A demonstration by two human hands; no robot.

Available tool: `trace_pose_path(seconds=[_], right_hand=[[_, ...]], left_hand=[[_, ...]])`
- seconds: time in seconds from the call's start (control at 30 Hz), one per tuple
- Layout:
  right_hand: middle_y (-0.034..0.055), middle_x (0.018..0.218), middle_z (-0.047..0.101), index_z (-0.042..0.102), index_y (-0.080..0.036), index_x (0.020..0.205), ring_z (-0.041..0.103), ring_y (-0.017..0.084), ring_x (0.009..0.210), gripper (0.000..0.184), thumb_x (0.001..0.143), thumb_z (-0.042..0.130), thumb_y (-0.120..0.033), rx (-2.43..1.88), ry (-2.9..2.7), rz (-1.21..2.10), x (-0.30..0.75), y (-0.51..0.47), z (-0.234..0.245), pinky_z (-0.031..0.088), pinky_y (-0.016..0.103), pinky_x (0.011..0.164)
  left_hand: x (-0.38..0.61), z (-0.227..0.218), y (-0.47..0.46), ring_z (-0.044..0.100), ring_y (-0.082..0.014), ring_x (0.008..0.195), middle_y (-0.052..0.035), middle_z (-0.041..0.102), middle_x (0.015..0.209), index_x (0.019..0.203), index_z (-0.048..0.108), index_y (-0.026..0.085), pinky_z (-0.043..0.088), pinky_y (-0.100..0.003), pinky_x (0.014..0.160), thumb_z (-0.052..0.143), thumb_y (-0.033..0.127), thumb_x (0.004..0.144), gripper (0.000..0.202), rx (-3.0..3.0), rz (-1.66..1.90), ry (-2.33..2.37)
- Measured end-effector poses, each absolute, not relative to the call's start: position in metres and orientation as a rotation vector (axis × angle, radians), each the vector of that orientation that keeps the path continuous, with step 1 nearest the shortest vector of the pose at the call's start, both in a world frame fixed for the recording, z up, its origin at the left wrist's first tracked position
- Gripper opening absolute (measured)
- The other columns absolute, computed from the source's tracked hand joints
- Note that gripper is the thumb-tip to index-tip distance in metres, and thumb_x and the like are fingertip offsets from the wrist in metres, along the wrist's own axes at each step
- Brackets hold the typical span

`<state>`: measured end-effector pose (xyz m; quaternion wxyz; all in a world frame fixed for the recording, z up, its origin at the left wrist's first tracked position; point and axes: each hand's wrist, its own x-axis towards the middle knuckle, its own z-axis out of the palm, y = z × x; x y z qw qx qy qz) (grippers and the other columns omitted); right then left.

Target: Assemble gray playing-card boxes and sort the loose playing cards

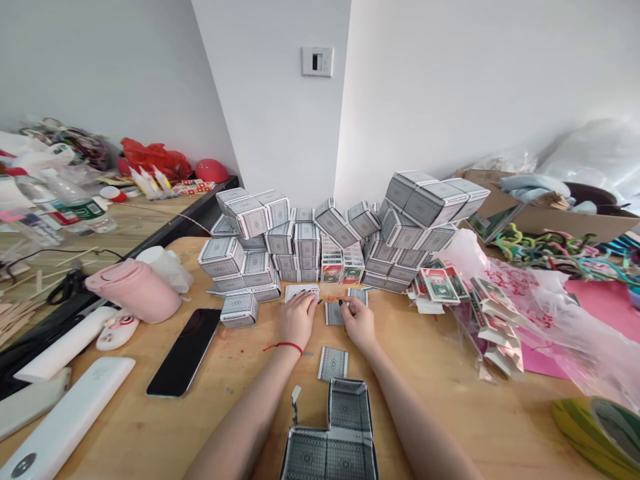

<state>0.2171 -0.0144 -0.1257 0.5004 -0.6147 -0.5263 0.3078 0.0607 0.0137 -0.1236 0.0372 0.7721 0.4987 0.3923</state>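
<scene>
Working close together over a wooden table [425,373], a person's two bare hands tend to patterned playing cards, with twelve o'clock toward the wall. The left hand [299,317], a red cord [286,346] at its wrist, rests palm down, fingers nearly together, on a white card [295,291] just past its fingertips toward twelve; whether it grips or merely presses cannot be told. The right hand [359,321] is narrowed, thumb and forefinger close together at the edge of a gray-backed card [334,315]; whether they pinch it cannot be told. A second gray-backed card [361,294] lies by its knuckles. At six o'clock from the hands lies a lone card [333,363], with an open card tray [350,437] beyond it, between the forearms. Hollow-looking card blocks are stacked in a left tower [245,250] at ten o'clock and a taller right tower [413,220] at two, while red-and-green card boxes [342,267] stand between them at twelve. A single block [239,310] sits at nine, and farther out lies a pink bottle [134,291]. A dark-screened phone [184,353] lies between eight and nine, opposite crumpled clear plastic [550,313] at three.
</scene>
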Motion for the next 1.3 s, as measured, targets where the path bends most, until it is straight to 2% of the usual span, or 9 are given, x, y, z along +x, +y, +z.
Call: trace_pose_path(seconds=[0.17, 0.3, 0.53, 0.63, 0.8, 0.9, 1.0, 1.13, 1.3], right_hand=[[-0.0033, 0.037, 0.048, 0.059, -0.015, 0.087, 0.041, 0.011, 0.031, 0.042, 0.078, 0.039, -0.052, -1.387, -1.262, 0.968, 0.215, -0.017, -0.117, 0.03, 0.02, 0.034], [-0.0013, 0.044, 0.054, 0.056, -0.015, 0.095, 0.044, 0.01, 0.031, 0.048, 0.078, 0.036, -0.055, -1.268, -1.211, 1.138, 0.216, -0.017, -0.114, 0.031, 0.02, 0.032], [-0.0012, 0.046, 0.054, 0.057, -0.015, 0.072, 0.05, 0.01, 0.038, 0.034, 0.07, 0.053, -0.049, -1.193, -1.122, 1.171, 0.228, -0.01, -0.113, 0.038, 0.02, 0.037], [-0.0032, 0.048, 0.054, 0.055, -0.016, 0.08, 0.049, 0.009, 0.039, 0.031, 0.065, 0.06, -0.043, -1.167, -1.085, 1.184, 0.23, -0.008, -0.116, 0.039, 0.02, 0.039], [-0.0046, 0.051, 0.053, 0.05, -0.017, 0.101, 0.046, 0.009, 0.039, 0.044, 0.064, 0.061, -0.039, -1.172, -1.007, 1.125, 0.228, -0.006, -0.12, 0.038, 0.021, 0.039], [-0.003, 0.051, 0.053, 0.054, -0.015, 0.096, 0.046, 0.01, 0.04, 0.041, 0.064, 0.06, -0.04, -1.212, -0.994, 1.106, 0.227, -0.004, -0.123, 0.037, 0.022, 0.038], [-0.0005, 0.056, 0.056, 0.057, -0.014, 0.087, 0.046, 0.01, 0.041, 0.037, 0.063, 0.061, -0.042, -1.228, -0.985, 1.098, 0.227, -0.004, -0.125, 0.037, 0.022, 0.039], [0.0006, 0.061, 0.058, 0.055, -0.015, 0.078, 0.045, 0.009, 0.041, 0.034, 0.062, 0.062, -0.044, -1.241, -0.956, 1.078, 0.227, -0.005, -0.126, 0.037, 0.021, 0.038], [-0.0038, 0.05, 0.051, 0.051, -0.017, 0.076, 0.041, 0.008, 0.035, 0.029, 0.066, 0.057, -0.043, -1.251, -0.931, 1.075, 0.226, -0.006, -0.125, 0.032, 0.02, 0.033]], left_hand=[[0.066, -0.109, 0.002, 0.054, -0.0185, 0.095, -0.0029, 0.064, 0.097, 0.094, 0.061, 0.022, 0.042, -0.038, 0.084, 0.045, 0.021, 0.081, 0.02, 2.443, 1.345, 1.416], [0.07, -0.104, -0.006, 0.056, -0.0174, 0.085, -0.0007, 0.065, 0.094, 0.092, 0.061, 0.024, 0.044, -0.036, 0.077, 0.051, 0.021, 0.079, 0.017, 2.537, 1.365, 1.322], [0.073, -0.111, -0.006, 0.056, -0.0136, 0.089, -0.0019, 0.063, 0.095, 0.091, 0.06, 0.021, 0.045, -0.03, 0.082, 0.048, 0.019, 0.08, 0.016, 2.513, 1.3, 1.036], [0.073, -0.111, -0.006, 0.056, -0.0138, 0.089, -0.0024, 0.063, 0.093, 0.088, 0.059, 0.021, 0.045, -0.031, 0.082, 0.047, 0.019, 0.08, 0.014, 2.455, 1.273, 1.031], [0.07, -0.112, 0.0, 0.052, -0.0182, 0.098, -0.0075, 0.058, 0.101, 0.103, 0.051, 0.018, 0.043, -0.036, 0.085, 0.044, 0.018, 0.079, 0.025, 2.313, 1.286, 1.368], [0.067, -0.117, 0.007, 0.049, -0.0237, 0.104, -0.0116, 0.054, 0.111, 0.11, 0.047, 0.016, 0.04, -0.042, 0.088, 0.048, 0.019, 0.076, 0.034, 2.321, 1.22, 1.591], [0.064, -0.123, 0.011, 0.049, -0.0256, 0.106, -0.0129, 0.054, 0.112, 0.107, 0.05, 0.015, 0.036, -0.044, 0.091, 0.051, 0.022, 0.075, 0.033, 2.388, 1.102, 1.669], [0.064, -0.127, 0.012, 0.05, -0.0239, 0.105, -0.0109, 0.057, 0.109, 0.102, 0.054, 0.016, 0.035, -0.043, 0.092, 0.047, 0.025, 0.078, 0.026, 2.45, 1.036, 1.644], [0.065, -0.121, 0.009, 0.054, -0.0191, 0.099, -0.0071, 0.061, 0.103, 0.098, 0.057, 0.018, 0.036, -0.04, 0.092, 0.039, 0.023, 0.083, 0.024, 2.429, 1.152, 1.598]])
